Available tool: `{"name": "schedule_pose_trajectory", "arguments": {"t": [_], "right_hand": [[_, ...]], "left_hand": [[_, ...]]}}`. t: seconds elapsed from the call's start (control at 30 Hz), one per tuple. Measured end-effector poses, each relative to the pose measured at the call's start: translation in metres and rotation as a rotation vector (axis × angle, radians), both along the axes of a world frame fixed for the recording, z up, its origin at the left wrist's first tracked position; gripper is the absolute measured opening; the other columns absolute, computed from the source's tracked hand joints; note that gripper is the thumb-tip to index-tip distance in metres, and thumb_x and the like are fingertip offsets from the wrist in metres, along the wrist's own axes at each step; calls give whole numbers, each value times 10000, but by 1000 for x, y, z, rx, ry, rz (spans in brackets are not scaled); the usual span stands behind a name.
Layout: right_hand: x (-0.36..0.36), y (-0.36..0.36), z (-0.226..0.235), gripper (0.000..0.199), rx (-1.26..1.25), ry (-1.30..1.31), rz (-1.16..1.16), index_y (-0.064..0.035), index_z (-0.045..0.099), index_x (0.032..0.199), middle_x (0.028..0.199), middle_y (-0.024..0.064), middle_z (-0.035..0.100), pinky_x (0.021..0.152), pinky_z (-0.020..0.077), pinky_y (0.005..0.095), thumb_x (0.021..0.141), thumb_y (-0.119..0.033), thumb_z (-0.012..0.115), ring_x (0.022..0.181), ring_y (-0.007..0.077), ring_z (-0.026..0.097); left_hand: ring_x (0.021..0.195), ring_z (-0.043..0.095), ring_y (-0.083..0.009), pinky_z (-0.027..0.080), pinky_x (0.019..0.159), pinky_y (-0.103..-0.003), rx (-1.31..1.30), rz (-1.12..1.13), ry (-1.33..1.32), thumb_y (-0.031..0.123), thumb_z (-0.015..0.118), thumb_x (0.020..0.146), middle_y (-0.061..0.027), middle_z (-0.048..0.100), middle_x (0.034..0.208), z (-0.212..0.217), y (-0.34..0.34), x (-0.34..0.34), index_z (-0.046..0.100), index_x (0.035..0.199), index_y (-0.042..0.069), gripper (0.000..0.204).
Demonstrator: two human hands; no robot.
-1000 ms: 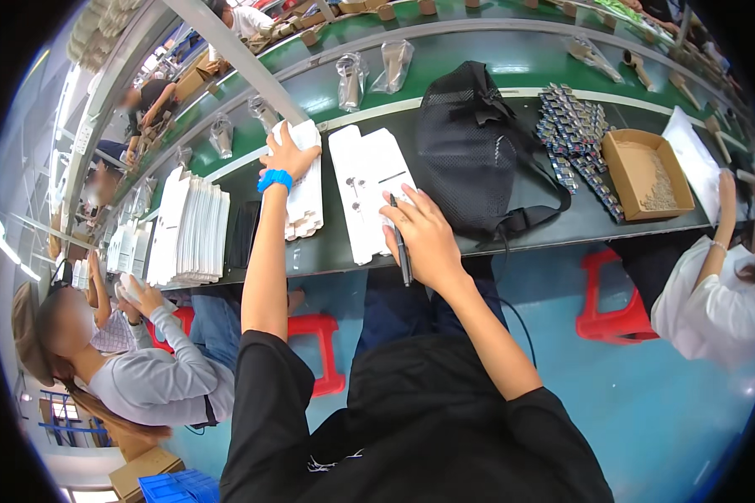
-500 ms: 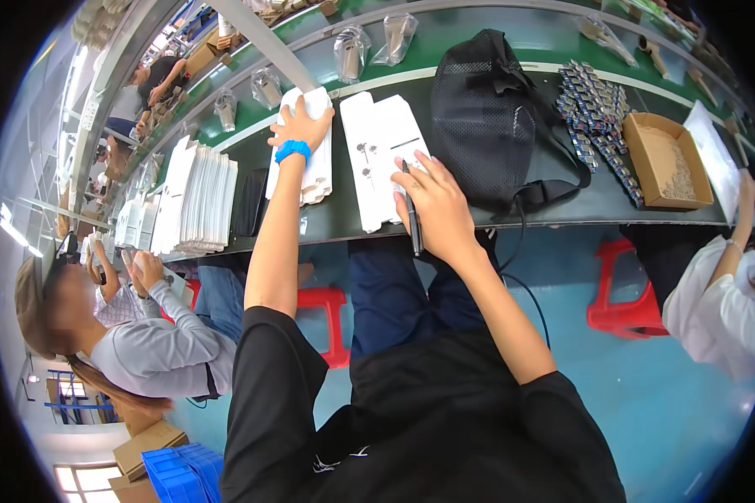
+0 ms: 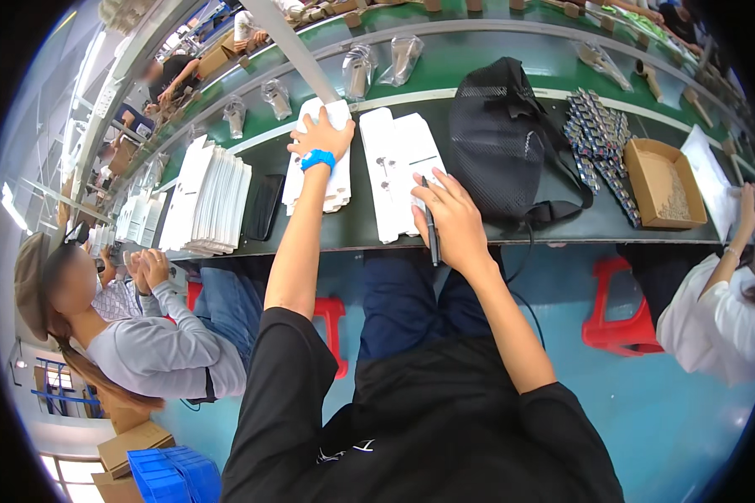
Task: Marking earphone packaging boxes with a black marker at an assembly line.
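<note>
My left hand [image 3: 322, 139] lies with fingers spread on the upper part of a stack of white paper sheets [image 3: 338, 189]. A blue band [image 3: 317, 159] circles that wrist. To the right lie more white printed sheets [image 3: 387, 194], in overlapping piles with small dark drawings. My right hand [image 3: 456, 221] rests on the near right part of these sheets. It grips a black pen [image 3: 430, 220], whose lower end points toward me past the table edge. A black mesh bag [image 3: 491, 138] with straps stands just beyond my right hand.
Left of my hands are a dark phone-like slab [image 3: 264, 205] and a thick stack of folded white papers [image 3: 214, 201]. Rightward sit a pile of small packets [image 3: 596, 138] and a cardboard box [image 3: 703, 201] with small brown pieces. Bagged parts [image 3: 358, 74] line the green belt. People sit on both sides.
The whole view has shifted slightly, so the table and sheets appear lower and farther right. Both hands stay on the papers, and the pen remains in my right hand.
</note>
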State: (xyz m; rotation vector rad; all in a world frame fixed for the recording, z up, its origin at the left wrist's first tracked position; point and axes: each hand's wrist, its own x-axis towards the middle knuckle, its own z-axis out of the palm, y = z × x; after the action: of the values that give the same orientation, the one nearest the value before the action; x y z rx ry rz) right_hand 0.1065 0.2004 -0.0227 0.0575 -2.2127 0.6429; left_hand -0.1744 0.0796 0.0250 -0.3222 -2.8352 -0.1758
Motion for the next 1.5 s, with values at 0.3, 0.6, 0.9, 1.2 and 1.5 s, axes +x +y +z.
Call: {"name": "schedule_pose_trajectory", "arguments": {"t": [0.3, 0.6, 0.9, 1.2, 1.5], "right_hand": [[-1, 0, 5, 218, -13, -45, 18, -34, 685, 1127, 1261, 164, 701, 1129, 435, 518, 924, -112, 686, 1326, 403, 561], [-2, -1, 6, 249, -2, -90, 26, -41, 687, 1144, 1315, 152, 693, 1120, 441, 513, 898, -74, 710, 1345, 405, 556], [0, -1, 9, 259, 24, -148, 12, -44, 697, 1148, 1343, 144, 691, 1135, 426, 527, 891, -62, 709, 1368, 408, 546], [2, 4, 10, 262, 56, -161, 6, -34, 686, 1159, 1349, 162, 688, 1179, 372, 551, 898, -42, 692, 1398, 429, 519], [-6, -1, 42, 329, 124, -121, 60, -48, 676, 1233, 1253, 157, 722, 1143, 415, 544, 905, -47, 705, 1366, 424, 545]], "left_hand": [[1407, 329, -624, 242, 1086, -767, 46, -41, 27, 719, 552, 843, -179, 385, 1608, -2, -5, -5, 406, 1597, 212, 921], [1397, 380, -581, 272, 1081, -753, -28, 20, 91, 745, 557, 849, -124, 363, 1655, -11, -4, -10, 414, 1593, 299, 879], [1412, 351, -587, 241, 1066, -785, 316, -81, 48, 874, 449, 837, -153, 367, 1643, -25, -24, -46, 457, 1572, 212, 989], [805, 688, -175, 517, 716, -260, 1162, -583, 351, 108, 627, 1028, -111, 723, 915, 25, -63, 129, 685, 1013, -10, 132], [578, 485, -152, 378, 514, -308, 997, -366, 70, 66, 706, 953, -32, 596, 684, -47, -53, 221, 662, 841, 31, 125]]}}
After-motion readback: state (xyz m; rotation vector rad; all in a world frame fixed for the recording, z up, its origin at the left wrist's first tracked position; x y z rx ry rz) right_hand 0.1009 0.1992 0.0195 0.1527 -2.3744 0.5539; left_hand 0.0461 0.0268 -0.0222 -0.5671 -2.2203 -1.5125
